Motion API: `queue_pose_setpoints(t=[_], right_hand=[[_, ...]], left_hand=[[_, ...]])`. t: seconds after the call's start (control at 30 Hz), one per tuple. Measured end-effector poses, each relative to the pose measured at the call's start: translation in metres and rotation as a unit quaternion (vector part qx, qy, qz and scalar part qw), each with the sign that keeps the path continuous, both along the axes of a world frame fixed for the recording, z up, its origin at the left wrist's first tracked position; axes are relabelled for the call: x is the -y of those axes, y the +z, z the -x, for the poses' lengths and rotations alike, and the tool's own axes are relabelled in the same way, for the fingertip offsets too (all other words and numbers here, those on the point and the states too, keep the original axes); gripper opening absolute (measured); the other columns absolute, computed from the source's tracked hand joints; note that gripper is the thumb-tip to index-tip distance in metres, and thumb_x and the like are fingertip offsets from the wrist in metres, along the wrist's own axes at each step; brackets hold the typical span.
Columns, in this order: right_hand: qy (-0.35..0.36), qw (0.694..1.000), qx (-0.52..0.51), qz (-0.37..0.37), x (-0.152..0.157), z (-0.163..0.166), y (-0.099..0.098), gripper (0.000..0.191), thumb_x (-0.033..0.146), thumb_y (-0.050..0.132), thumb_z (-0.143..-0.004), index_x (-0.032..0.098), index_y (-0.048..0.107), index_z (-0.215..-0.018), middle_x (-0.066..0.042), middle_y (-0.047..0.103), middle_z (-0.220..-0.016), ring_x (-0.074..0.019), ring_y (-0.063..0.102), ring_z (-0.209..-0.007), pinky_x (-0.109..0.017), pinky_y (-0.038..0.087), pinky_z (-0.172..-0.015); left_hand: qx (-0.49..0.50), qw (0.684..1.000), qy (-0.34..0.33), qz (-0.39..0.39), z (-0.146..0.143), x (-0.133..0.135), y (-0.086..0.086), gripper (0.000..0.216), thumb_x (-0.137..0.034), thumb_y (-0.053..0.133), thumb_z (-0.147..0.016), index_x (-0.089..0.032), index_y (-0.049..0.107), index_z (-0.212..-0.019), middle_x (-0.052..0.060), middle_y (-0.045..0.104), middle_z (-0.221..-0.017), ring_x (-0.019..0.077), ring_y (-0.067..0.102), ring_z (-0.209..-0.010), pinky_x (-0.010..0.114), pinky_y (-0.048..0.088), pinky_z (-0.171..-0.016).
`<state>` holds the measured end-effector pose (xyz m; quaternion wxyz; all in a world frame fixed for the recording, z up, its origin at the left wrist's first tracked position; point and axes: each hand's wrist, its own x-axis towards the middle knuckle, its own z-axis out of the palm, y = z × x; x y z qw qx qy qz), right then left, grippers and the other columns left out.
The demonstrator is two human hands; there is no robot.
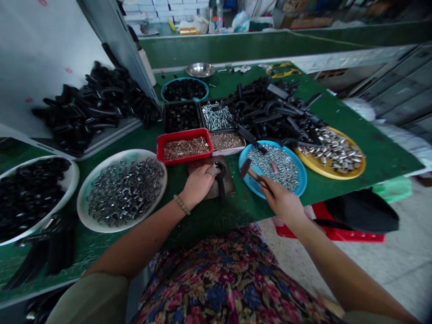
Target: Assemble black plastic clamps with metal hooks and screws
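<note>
My left hand (201, 180) pinches a black part with a ring-shaped head and short handle (221, 191), which rests on a flat metal plate (230, 177). Something small and shiny shows at the fingertips, too small to name. In my right hand (283, 202) is a small hammer (251, 173), held by its wooden handle with the head raised just right of the plate. Behind the hammer stands a blue tray (303, 182) of small silver pieces. A red tray (160, 150) of copper-coloured pins sits just beyond my left hand.
A white tray (81, 213) of metal rings is on the left, with another white tray (74, 180) of black parts beyond it. Black handled parts (270, 110) lie heaped at the back right, beside a yellow tray (361, 168) of metal sleeves. Screws (216, 116) fill a black tray.
</note>
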<state>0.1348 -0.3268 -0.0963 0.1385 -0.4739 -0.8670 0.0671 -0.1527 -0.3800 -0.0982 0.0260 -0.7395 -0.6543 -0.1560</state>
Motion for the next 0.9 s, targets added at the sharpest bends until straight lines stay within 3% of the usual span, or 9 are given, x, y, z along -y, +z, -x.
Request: queue_pose_setpoints(t=[0.1,0.27,0.4,0.53,0.63,0.73,0.8,0.9], right_hand=[[-0.01,0.996,0.086,-0.033,-0.008,-0.017,0.0,0.044,0.045,0.041,-0.097,0.023,0.057,-0.131,-0.01,0.071,-0.101,-0.024,0.069,-0.079,-0.034,0.054,-0.062],[0.045,0.997,0.06,0.0,-0.056,-0.024,0.007,0.041,0.041,0.035,-0.099,0.016,0.067,-0.109,-0.011,0.068,-0.098,-0.0229,0.065,-0.094,-0.038,0.051,-0.085],[-0.048,0.992,0.113,0.011,-0.105,-0.016,0.007,0.032,0.037,0.044,-0.094,0.013,0.067,-0.092,-0.016,0.066,-0.099,-0.0242,0.063,-0.091,-0.038,0.05,-0.084],[-0.103,0.982,0.156,0.024,-0.119,-0.009,0.011,0.026,0.028,0.048,-0.09,0.01,0.064,-0.098,-0.019,0.067,-0.095,-0.0269,0.065,-0.087,-0.039,0.048,-0.078],[-0.132,0.988,0.082,-0.017,-0.107,-0.001,0.032,0.027,0.028,0.047,-0.09,0.011,0.062,-0.105,-0.017,0.068,-0.086,-0.0293,0.065,-0.08,-0.041,0.048,-0.074],[-0.038,0.996,-0.082,-0.024,-0.084,0.026,0.057,0.022,0.029,0.048,-0.091,0.017,0.062,-0.103,-0.013,0.068,-0.095,-0.0271,0.065,-0.089,-0.04,0.049,-0.079],[0.04,0.983,-0.179,0.014,-0.068,0.055,0.065,0.019,0.032,0.047,-0.093,0.02,0.06,-0.098,-0.011,0.067,-0.098,-0.024,0.064,-0.092,-0.038,0.05,-0.082],[0.107,0.941,-0.287,0.142,-0.048,0.1,0.059,0.02,0.037,0.038,-0.098,0.021,0.05,-0.096,-0.007,0.066,-0.091,-0.0176,0.065,-0.075,-0.034,0.053,-0.072]], left_hand=[[-0.006,1.0,-0.016,-0.007,0.0,0.0,0.001,0.02,-0.025,0.047,-0.096,-0.015,0.063,-0.104,0.01,0.066,-0.1,0.0224,0.061,-0.094,0.037,0.05,-0.087],[0.085,0.996,-0.009,0.001,0.005,0.003,0.004,0.017,-0.025,0.049,-0.095,-0.017,0.064,-0.099,0.008,0.068,-0.098,0.0213,0.062,-0.095,0.036,0.05,-0.091],[0.155,0.988,0.015,0.001,0.009,0.009,0.005,0.016,-0.025,0.049,-0.095,-0.017,0.063,-0.099,0.007,0.068,-0.103,0.02,0.062,-0.099,0.035,0.05,-0.094],[0.131,0.991,0.023,0.008,0.01,0.018,0.004,0.018,-0.026,0.048,-0.095,-0.018,0.064,-0.1,0.007,0.068,-0.102,0.0201,0.063,-0.098,0.035,0.051,-0.093],[0.102,0.994,0.028,0.012,0.009,0.022,0.002,0.019,-0.028,0.047,-0.096,-0.018,0.064,-0.099,0.008,0.068,-0.103,0.0206,0.062,-0.1,0.035,0.05,-0.095],[0.094,0.995,0.026,0.011,0.01,0.022,-0.002,0.02,-0.028,0.047,-0.096,-0.018,0.064,-0.101,0.008,0.067,-0.104,0.0207,0.062,-0.102,0.035,0.049,-0.097],[0.098,0.995,0.026,0.008,0.011,0.022,-0.004,0.02,-0.027,0.047,-0.096,-0.018,0.064,-0.103,0.008,0.067,-0.104,0.0206,0.062,-0.103,0.035,0.049,-0.097],[0.102,0.995,0.02,0.01,0.012,0.021,-0.005,0.02,-0.026,0.047,-0.096,-0.018,0.063,-0.104,0.008,0.067,-0.104,0.0207,0.061,-0.102,0.035,0.049,-0.097]])
